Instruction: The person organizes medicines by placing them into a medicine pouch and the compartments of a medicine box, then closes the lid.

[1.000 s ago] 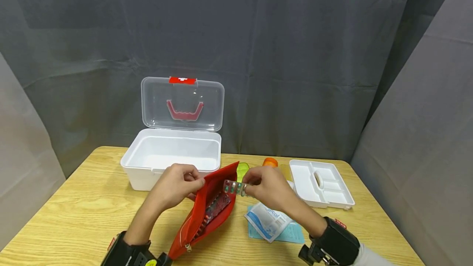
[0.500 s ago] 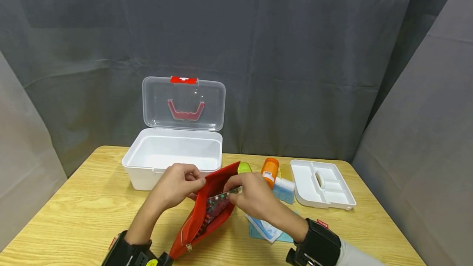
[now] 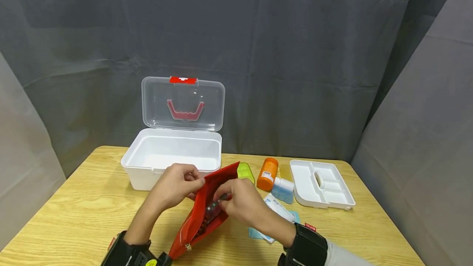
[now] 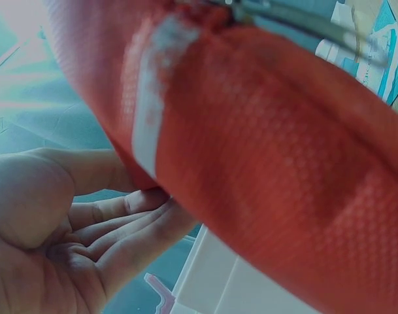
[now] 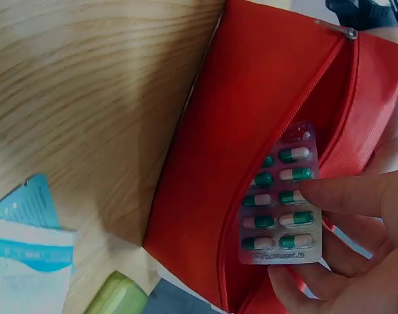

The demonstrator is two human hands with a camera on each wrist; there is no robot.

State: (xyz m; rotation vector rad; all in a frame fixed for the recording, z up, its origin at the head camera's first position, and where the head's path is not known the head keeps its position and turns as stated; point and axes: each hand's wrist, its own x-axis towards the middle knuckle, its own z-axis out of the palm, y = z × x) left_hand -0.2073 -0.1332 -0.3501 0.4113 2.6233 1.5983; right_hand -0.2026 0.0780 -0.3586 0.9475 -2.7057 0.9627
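A red zippered pouch (image 3: 186,237) is held up over the table with its mouth spread. My left hand (image 3: 177,186) pinches the far edge of its opening; in the left wrist view that hand's thumb and fingers (image 4: 130,245) meet at the red fabric. My right hand (image 3: 240,202) reaches into the mouth. Between its thumb and fingers is a blister pack (image 5: 287,209) of green-and-white capsules, its far end inside the pouch (image 5: 205,150). Other dark contents lie deeper in the pouch, mostly hidden by the right hand in the head view.
Behind the pouch stands a white box (image 3: 142,179) with its clear lid (image 3: 207,106) raised. To the right are a green case (image 3: 245,171), an orange bottle (image 3: 267,174), a white-capped blue bottle (image 3: 283,192), a divided white tray (image 3: 334,175) and flat packets (image 3: 275,208).
My right hand has moved left and down, carrying the blister pack from above the opening into the pouch. The left hand keeps its hold on the edge.
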